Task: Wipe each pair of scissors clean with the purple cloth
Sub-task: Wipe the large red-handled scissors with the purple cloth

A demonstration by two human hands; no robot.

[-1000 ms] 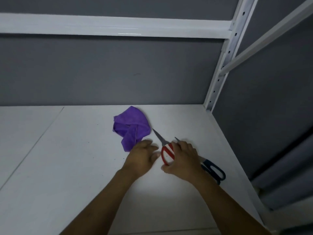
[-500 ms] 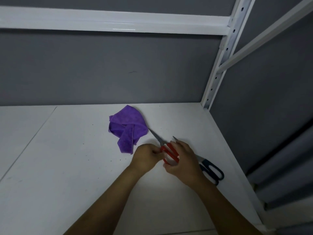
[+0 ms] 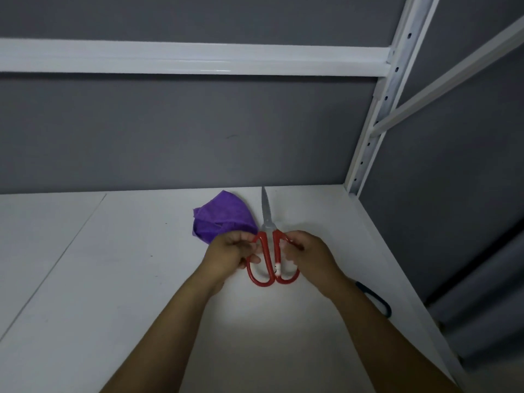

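Observation:
Red-handled scissors [image 3: 269, 259] are held above the white shelf, blades together and pointing away from me. My left hand [image 3: 228, 255] grips the left handle loop and my right hand [image 3: 307, 258] grips the right loop. The crumpled purple cloth [image 3: 224, 218] lies on the shelf just behind my left hand, which covers its near edge. A second pair of scissors with dark blue handles [image 3: 375, 302] lies by the right edge, mostly hidden under my right forearm.
The white shelf board [image 3: 113, 279] has a seam at the left. A grey back wall, a white crossbeam [image 3: 184, 59] overhead and a perforated white upright [image 3: 377, 114] at the back right bound the space. The shelf's right edge drops off beside the blue scissors.
Both hands have lifted the red scissors off the shelf and turned them so the blades point straight away. Each hand now holds one handle loop. The cloth and blue scissors stayed put.

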